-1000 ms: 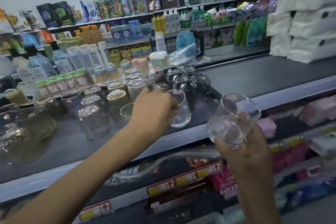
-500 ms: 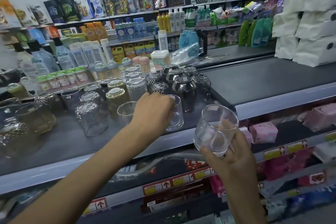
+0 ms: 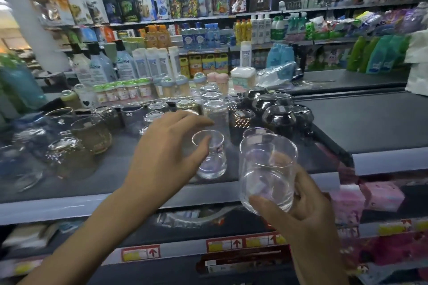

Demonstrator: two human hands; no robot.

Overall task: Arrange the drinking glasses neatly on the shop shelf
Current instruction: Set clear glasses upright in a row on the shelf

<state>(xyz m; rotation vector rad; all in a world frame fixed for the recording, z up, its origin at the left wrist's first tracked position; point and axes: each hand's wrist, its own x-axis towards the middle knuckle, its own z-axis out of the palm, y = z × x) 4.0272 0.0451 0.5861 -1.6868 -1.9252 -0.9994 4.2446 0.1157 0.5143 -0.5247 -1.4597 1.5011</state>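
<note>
Two glasses in play: left hand (image 3: 170, 155), fingers spread, thumb touching the small glass (image 3: 211, 157) near the front edge of the shelf (image 3: 69, 207); right hand (image 3: 305, 220) grips a clear tumbler (image 3: 267, 169) over that edge, probably to be set upright alongside next.

Shelf (image 3: 370, 129): dark flat top, pale front edge.
Clear glasses (image 3: 215, 111): crowded left and centre, seemingly mostly upside down.
Dark glasses (image 3: 279, 118): just behind.
</note>
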